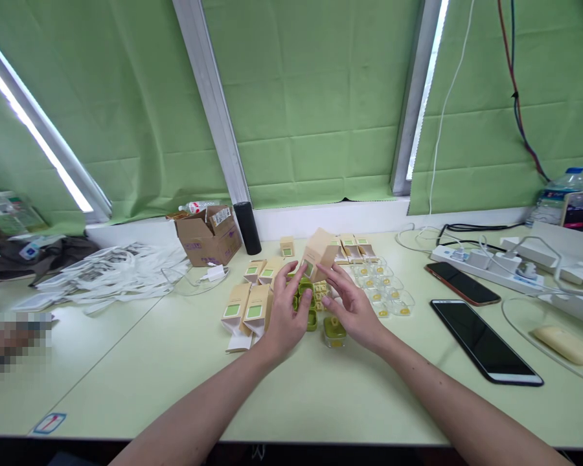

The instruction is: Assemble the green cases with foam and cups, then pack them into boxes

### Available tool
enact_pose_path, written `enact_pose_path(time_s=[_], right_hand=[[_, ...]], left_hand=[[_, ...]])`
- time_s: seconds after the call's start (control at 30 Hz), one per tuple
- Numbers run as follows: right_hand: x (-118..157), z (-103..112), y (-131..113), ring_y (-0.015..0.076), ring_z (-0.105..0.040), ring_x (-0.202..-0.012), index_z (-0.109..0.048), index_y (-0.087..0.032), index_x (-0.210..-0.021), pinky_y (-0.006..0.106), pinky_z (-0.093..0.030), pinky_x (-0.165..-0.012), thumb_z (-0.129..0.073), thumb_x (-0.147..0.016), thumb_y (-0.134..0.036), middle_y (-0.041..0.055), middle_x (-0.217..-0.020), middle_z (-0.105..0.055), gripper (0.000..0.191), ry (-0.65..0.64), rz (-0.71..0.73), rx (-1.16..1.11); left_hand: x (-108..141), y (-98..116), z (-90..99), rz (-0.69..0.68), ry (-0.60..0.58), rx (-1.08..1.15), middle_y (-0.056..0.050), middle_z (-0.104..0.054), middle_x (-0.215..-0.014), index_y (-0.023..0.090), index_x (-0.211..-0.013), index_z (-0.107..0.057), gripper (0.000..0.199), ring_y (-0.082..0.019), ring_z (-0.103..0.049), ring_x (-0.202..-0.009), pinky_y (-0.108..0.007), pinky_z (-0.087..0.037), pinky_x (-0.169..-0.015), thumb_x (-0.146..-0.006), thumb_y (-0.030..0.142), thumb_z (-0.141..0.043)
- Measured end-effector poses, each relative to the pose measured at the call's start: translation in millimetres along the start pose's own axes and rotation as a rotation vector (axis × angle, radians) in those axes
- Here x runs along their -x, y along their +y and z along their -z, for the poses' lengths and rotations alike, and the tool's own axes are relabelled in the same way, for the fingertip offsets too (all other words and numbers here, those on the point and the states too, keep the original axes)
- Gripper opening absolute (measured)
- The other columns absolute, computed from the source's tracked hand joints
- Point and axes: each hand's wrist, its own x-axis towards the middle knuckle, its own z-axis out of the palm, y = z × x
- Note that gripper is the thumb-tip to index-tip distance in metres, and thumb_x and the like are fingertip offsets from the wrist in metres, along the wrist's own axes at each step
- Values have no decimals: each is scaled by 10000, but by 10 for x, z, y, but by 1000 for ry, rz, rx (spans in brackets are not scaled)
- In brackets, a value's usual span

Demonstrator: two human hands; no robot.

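Between both hands, raised above the table, is a small tan paper box (320,249) with a green label, its top flaps up. My left hand (291,310) pinches its left side, and my right hand (354,307) holds its right side. Below my right hand stands a small clear container with a green lid (335,329). Green square pieces (311,320) and small yellow ones lie partly hidden beneath the hands. Left of my left hand, tan boxes (258,310) lie with open flaps. Clear cups with yellow centres (393,294) stand in rows on the right.
A cardboard box (208,243), a black cylinder (247,228) and white straps (121,272) are at the back left. On the right lie two phones (483,340), a power strip (486,265) with cables, and a yellow item (566,344). More tan boxes (352,249) stand behind.
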Motion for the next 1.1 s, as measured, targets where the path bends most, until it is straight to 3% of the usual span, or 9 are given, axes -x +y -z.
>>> enact_pose_path(time_s=[0.13,0.27,0.4,0.57,0.67,0.73,0.83,0.97,1.1], right_hand=[[36,28,-72,326,-83,-1696,-524,-385,-1604,638,-182,-1341,-678,-1014,-550,51,-1755,-380,632,-115,54,144],[46,44,-147,345,-209,-1670,-561,-385,-1579,594,-236,-1341,-630,-1034,-560,32,-1794,-273,576,-163,177,157],[42,44,-164,340,-349,-1627,-743,-360,-1382,624,-270,-1326,-600,-1058,-514,48,-1718,-439,387,-205,237,157],[19,37,-97,348,-517,-1522,-835,-288,-1059,657,-385,-1247,-632,-1045,-405,96,-1423,-742,235,-163,269,190],[-19,91,-119,335,-696,-1272,-790,-253,-918,593,-504,-1109,-632,-1019,-288,102,-1118,-839,191,-91,276,296],[-53,160,-206,317,-729,-1043,-752,-233,-873,542,-528,-982,-641,-975,-229,87,-934,-819,151,-102,264,487],[-97,281,-410,291,-692,-907,-728,-221,-888,500,-481,-915,-717,-918,-245,62,-890,-784,39,-297,111,789],[-115,392,-605,297,-673,-1010,-723,-230,-1010,453,-442,-941,-842,-841,-359,54,-1027,-775,244,-525,-35,937],[-95,401,-608,315,-656,-1033,-734,-220,-1034,420,-434,-920,-912,-770,-408,78,-1038,-763,370,-621,-98,1001]], left_hand=[[8,-58,-2,-9,22,-24,-129,-477,-1589,317,-1582,-500,487,-312,-405,-1534,-565,-360,-1268,-1106,421,-502],[8,-113,-15,74,55,76,-142,-497,-1590,297,-1606,-415,545,-313,-450,-1501,-542,-382,-1238,-1099,470,-512],[-23,-155,-39,148,123,229,-146,-601,-1440,263,-1503,-436,572,-293,-593,-1314,-466,-473,-1114,-1038,544,-612],[-89,-173,-31,324,224,383,-133,-662,-1315,241,-1396,-451,655,-266,-650,-1182,-425,-509,-1048,-925,568,-767],[-135,-141,8,348,224,534,-126,-673,-1323,244,-1417,-460,665,-263,-659,-1206,-410,-516,-1057,-918,557,-771],[-166,-122,41,328,229,590,-127,-674,-1349,236,-1388,-514,629,-268,-654,-1237,-392,-519,-1056,-908,544,-779],[-202,-143,93,321,210,580,-132,-695,-1322,205,-1341,-588,601,-282,-664,-1214,-381,-533,-1014,-886,539,-793],[-241,-224,183,324,169,444,-119,-730,-1235,188,-1291,-657,551,-272,-670,-1116,-379,-514,-982,-868,515,-791],[-310,-196,294,327,91,309,-83,-749,-1138,205,-1253,-700,508,-257,-651,-1049,-366,-477,-953,-821,448,-810]])
